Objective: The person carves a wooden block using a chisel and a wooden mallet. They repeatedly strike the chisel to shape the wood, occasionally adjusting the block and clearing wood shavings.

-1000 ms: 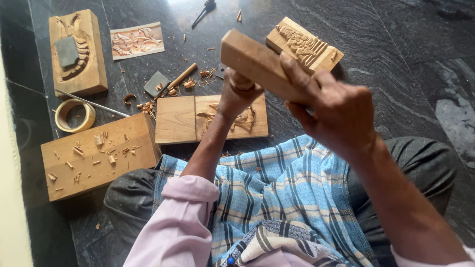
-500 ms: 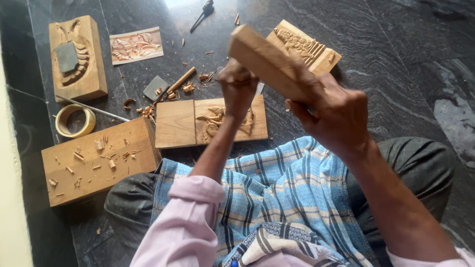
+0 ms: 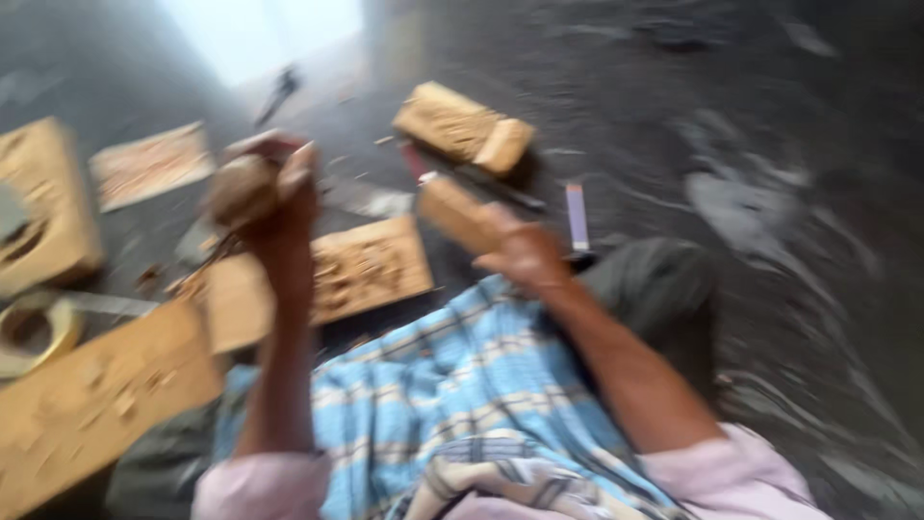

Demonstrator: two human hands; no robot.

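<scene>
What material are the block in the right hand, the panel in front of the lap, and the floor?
The block looks like bare pale wood: tan, matte, squared. The panel also seems unfinished wood, same tan, with carved relief, though blurred. The floor looks like dark polished stone, with grey veins and a window glare.

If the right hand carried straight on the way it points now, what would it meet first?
Probably the carved wooden block lying on the dark floor. The right hand, gripping a wooden mallet, points up-left toward it; blur leaves depth unclear.
</scene>
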